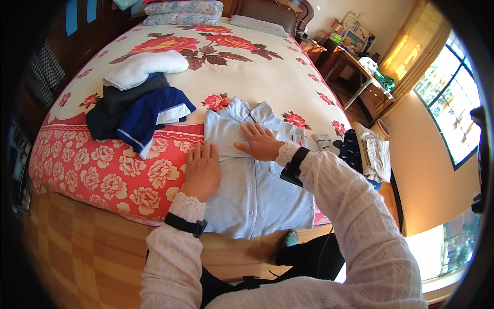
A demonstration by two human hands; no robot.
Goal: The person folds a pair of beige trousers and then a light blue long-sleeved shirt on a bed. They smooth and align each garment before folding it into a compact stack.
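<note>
A light grey buttoned shirt lies front up near the foot of the bed, its collar pointing away from me. One sleeve appears to be laid across its chest. My right hand rests palm down on the upper chest of the shirt, fingers spread, holding nothing. At the shirt's left edge, my left hand lies flat, its fingers extended and partly over the red bedding. The shirt's lower hem hangs at the bed's front edge. Its far sleeve is partly hidden by my right forearm.
Left of the shirt is a pile with a white cloth, dark garments and a navy garment. Folded beige clothing sits at the bed's right side. Folded floral quilts and a pillow lie near the headboard.
</note>
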